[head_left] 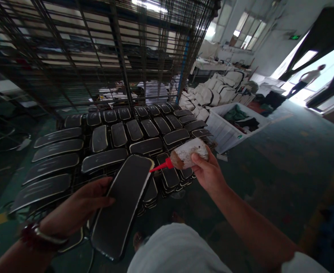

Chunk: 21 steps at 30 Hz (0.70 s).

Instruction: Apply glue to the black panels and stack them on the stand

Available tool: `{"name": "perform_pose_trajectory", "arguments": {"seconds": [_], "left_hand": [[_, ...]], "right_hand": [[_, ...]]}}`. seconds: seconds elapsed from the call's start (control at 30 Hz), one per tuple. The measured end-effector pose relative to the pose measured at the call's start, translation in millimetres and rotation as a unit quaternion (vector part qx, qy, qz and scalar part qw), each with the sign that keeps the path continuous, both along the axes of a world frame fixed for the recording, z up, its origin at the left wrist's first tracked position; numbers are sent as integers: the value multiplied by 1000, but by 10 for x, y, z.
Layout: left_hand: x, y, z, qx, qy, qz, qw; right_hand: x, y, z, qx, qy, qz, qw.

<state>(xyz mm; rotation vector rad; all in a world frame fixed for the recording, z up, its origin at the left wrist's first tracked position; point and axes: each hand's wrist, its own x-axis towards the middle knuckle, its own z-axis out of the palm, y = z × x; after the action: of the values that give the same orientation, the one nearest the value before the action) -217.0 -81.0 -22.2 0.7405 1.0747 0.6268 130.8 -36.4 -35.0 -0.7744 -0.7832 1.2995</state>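
Hands both clamped: left hand (78,206) on black panel (121,204), right hand (208,170) on unlabelled red-nozzle glue bottle (188,153).

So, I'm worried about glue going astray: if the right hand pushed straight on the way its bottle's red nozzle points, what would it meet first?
Most likely the long black panel held by the left hand. The right hand aims the squeeze bottle leftward, its nozzle tip by the panel's upper right edge.
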Motion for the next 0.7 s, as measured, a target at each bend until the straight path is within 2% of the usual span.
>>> {"name": "perform_pose_trajectory", "arguments": {"seconds": [0.3, 0.7], "left_hand": [[105, 38, 36, -4, -22, 19, 1000], [49, 63, -65, -25, -16, 50, 998]], "right_hand": [[-123, -186, -101, -32, -16, 12, 999], [-240, -414, -169, -49, -9, 47, 998]]}}
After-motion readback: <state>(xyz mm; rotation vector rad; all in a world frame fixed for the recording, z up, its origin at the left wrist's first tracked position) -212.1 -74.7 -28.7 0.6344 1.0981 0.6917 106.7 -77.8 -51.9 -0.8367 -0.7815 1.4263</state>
